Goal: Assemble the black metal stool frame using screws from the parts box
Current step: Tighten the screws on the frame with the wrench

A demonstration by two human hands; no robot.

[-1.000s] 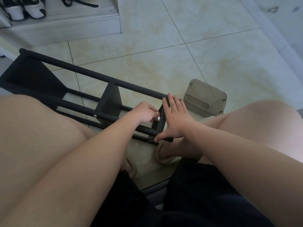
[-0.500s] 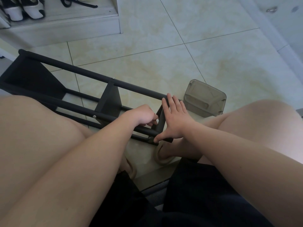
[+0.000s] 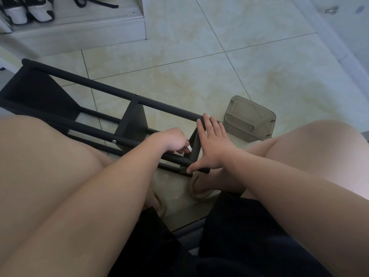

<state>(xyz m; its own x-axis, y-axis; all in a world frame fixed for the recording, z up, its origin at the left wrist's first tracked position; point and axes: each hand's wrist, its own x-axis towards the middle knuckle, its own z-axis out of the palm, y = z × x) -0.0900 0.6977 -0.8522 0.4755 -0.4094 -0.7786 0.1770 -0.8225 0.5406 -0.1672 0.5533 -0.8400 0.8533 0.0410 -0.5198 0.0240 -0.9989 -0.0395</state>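
The black metal stool frame (image 3: 111, 94) lies on its side on the tiled floor, between my knees. My left hand (image 3: 171, 139) reaches inside the frame with its fingers curled tight against the inner face of the near end plate. A small pale part shows at the fingertips, but I cannot tell what it is. My right hand (image 3: 213, 148) lies flat against the outside of that end with its fingers spread. Its fingertips touch the upper bar and its thumb rests on the lower bar. Screw heads (image 3: 114, 141) show on the bars at the middle plate.
A smoky translucent parts box (image 3: 249, 120) sits on the floor just beyond my right hand. A low white shelf (image 3: 79, 31) with shoes (image 3: 28, 11) stands at the back left. My feet in beige slippers (image 3: 197, 193) are under the frame's near end.
My left fist has shifted slightly left and down inside the frame. My right hand and the frame have stayed where they were.
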